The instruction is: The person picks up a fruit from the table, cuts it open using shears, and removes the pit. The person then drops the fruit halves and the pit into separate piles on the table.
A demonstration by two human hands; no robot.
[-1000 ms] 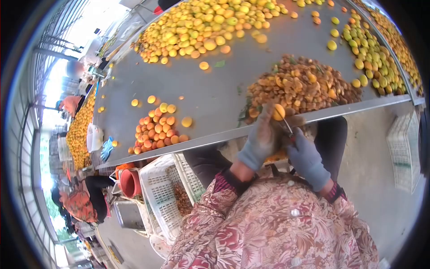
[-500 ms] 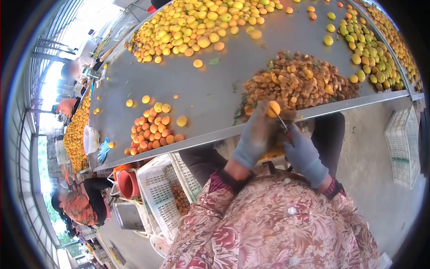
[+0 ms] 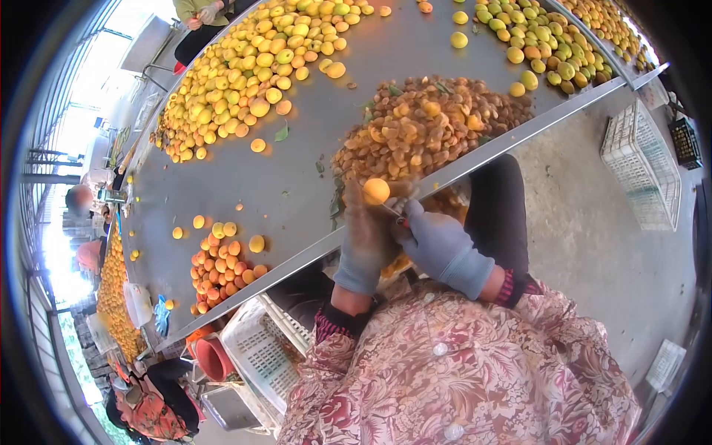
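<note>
Both hands wear grey-blue gloves stained brown and meet at the metal table's front edge. My left hand is closed round an orange-yellow apricot, which shows above the fingers. My right hand grips a small tool with a red handle; its thin metal shaft points at the fruit. Just beyond the hands lies a heap of brown-orange fruit pieces with some green leaves. Farther left on the table sits a small pile of orange-red apricots.
Yellow apricots form a large pile at the back left, greenish ones at the back right. White crates stand below the table; another crate is on the floor at right. Other people are at left and at the top.
The view has turned, so the table edge slants more steeply and things on the table appear farther left. My hands remain together with the apricot and tool.
</note>
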